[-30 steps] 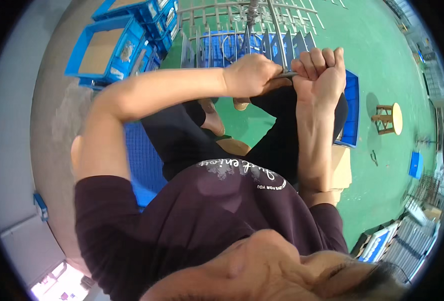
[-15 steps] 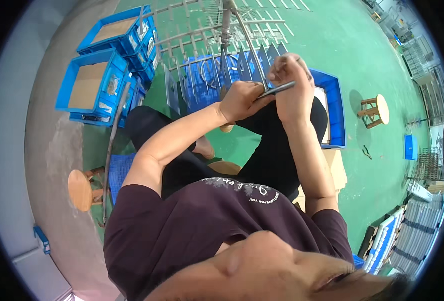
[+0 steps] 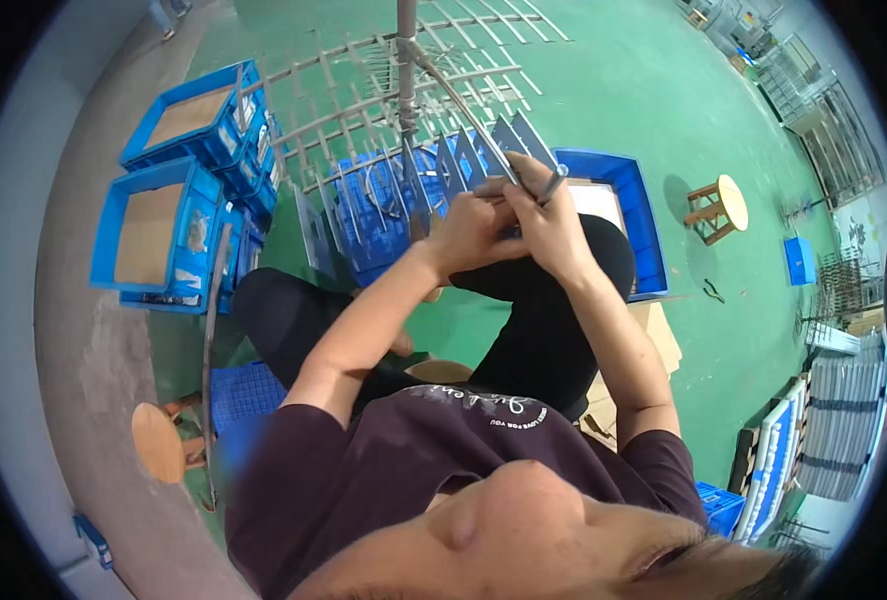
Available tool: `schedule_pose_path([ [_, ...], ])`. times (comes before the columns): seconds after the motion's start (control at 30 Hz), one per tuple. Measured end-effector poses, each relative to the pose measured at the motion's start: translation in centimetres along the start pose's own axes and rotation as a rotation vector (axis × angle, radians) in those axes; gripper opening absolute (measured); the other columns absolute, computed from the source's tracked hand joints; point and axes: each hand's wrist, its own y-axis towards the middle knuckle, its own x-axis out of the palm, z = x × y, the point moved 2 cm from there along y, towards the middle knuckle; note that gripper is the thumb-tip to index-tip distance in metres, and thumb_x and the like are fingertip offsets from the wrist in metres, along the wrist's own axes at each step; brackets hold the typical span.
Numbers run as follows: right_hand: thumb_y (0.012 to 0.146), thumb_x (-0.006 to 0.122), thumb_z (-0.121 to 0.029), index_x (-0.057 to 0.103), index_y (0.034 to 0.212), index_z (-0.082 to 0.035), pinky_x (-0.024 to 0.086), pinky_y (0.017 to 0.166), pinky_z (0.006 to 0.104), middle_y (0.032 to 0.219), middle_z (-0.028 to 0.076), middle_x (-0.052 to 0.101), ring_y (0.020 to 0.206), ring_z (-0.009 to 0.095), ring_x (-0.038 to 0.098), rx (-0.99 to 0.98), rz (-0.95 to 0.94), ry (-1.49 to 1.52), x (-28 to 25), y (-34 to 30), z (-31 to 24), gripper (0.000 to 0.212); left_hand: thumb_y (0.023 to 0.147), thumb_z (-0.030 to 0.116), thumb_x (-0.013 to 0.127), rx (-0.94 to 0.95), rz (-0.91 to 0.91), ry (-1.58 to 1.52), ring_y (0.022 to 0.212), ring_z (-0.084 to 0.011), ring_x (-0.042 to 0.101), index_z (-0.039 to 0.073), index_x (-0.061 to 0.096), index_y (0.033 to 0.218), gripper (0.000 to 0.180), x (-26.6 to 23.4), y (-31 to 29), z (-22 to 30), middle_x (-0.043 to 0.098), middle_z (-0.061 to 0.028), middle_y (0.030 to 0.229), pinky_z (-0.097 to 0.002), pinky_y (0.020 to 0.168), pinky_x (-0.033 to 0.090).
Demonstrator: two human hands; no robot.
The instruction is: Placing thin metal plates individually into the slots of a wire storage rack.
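My left hand and my right hand meet above my knees, at the near side of a grey metal hanging rack. A short grey bar-like piece sticks up out of my right hand, whose fingers are closed round it. Curled against the right one, my left hand has its fingers partly hidden, and what they hold cannot be made out. A slanting rod of the rack runs down to my fingers. Thin grey flat panels hang in a row from the rack's lower bars, just beyond my hands.
Stacked blue crates with brown board inside stand at the left. Another blue crate is by my right knee. Wooden stools stand at both sides, and pliers lie on the green floor. A curved pole leans at the left.
My right hand has come down and closed round the grey piece beside my left hand; before, it was raised apart with bent fingers. The piece now points more upward. The whole view has shifted.
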Motion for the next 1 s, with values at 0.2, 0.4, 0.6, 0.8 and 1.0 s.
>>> schedule_pose_path([
  [0.2, 0.089, 0.041, 0.002, 0.041, 0.123, 0.007, 0.048, 0.064, 0.0238, 0.093, 0.015, 0.063, 0.072, 0.021, 0.062, 0.002, 0.014, 0.132, 1.5, -0.8, 1.2, 0.035, 0.076, 0.013, 0.069, -0.711, 0.332, 0.088, 0.075, -0.0205, 0.059, 0.001, 0.061, 0.102, 0.030, -8.3, -1.0, -10.5, 0.062, -0.0105, 0.097, -0.0279, 0.068, 0.047],
  [0.4, 0.086, 0.045, 0.003, 0.041, 0.123, 0.006, 0.046, 0.055, 0.0308, 0.086, 0.016, 0.061, 0.062, 0.023, 0.058, -0.104, -0.001, -0.230, 2.6, -1.2, 1.3, 0.037, 0.080, 0.013, 0.065, -0.626, 0.524, 0.159, 0.089, -0.0202, 0.060, 0.002, 0.055, 0.111, 0.035, -9.3, 2.5, -20.7, 0.061, -0.0094, 0.102, -0.0296, 0.077, 0.048],
  [0.6, 0.083, 0.050, 0.004, 0.040, 0.124, 0.006, 0.044, 0.052, 0.0339, 0.084, 0.019, 0.059, 0.057, 0.025, 0.055, -0.267, 0.063, -0.617, 3.2, -1.4, 1.8, 0.042, 0.082, 0.001, 0.058, -0.604, 0.520, -0.464, 0.083, -0.0118, 0.060, 0.002, 0.057, 0.108, 0.026, -9.1, 3.9, -21.8, 0.063, -0.0038, 0.096, -0.0227, 0.074, 0.047],
  [0.8, 0.082, 0.051, 0.005, 0.040, 0.125, 0.005, 0.043, 0.052, 0.0325, 0.083, 0.018, 0.059, 0.057, 0.025, 0.053, -0.293, 0.103, -0.577, 3.8, -1.4, 2.9, 0.044, 0.084, -0.001, 0.055, -0.566, 0.668, -0.678, 0.082, -0.0074, 0.058, 0.003, 0.059, 0.107, 0.024, -8.2, 3.9, -21.1, 0.063, -0.0016, 0.096, -0.0202, 0.074, 0.045],
  [1.0, 0.082, 0.051, 0.006, 0.042, 0.124, 0.005, 0.043, 0.053, 0.0304, 0.083, 0.017, 0.058, 0.056, 0.023, 0.051, -0.258, 0.095, -0.416, 3.3, -1.1, 3.2, 0.043, 0.078, -0.007, 0.059, -0.550, 0.727, -0.542, 0.080, -0.0092, 0.059, 0.002, 0.061, 0.101, 0.026, -8.3, 3.9, -21.8, 0.064, -0.0018, 0.092, -0.0213, 0.074, 0.047],
])
